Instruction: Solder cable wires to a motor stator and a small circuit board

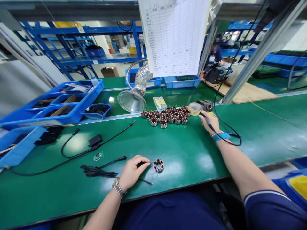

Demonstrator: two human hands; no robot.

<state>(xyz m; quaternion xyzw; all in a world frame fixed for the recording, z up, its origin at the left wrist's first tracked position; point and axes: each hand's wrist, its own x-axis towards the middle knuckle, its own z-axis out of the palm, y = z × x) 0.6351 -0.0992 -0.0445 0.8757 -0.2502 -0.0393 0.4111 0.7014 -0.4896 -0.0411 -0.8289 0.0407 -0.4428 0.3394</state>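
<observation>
My left hand [135, 169] is closed in a pinch near the front of the bench, with a thin wire [151, 162] at its fingertips. Just right of those fingertips lies a single ring-shaped motor stator [158, 166] with copper windings. Stretched to the far right, my right hand [211, 123] is wrapped round a soldering iron [207, 120], whose black cord runs back over the wrist. Its tip is hidden by the hand, close to a round yellowish dish [194, 109] and a dark metal iron stand [205, 104]. Several more stators [168, 115] are clustered left of the dish.
A fume funnel [131, 101] on a silver hose stands behind the stators. Black cables [98, 172] and a small circuit board [98, 157] lie left. Blue bins [59, 119] fill the far left. A paper sheet [175, 38] hangs overhead. Another person [216, 54] sits beyond.
</observation>
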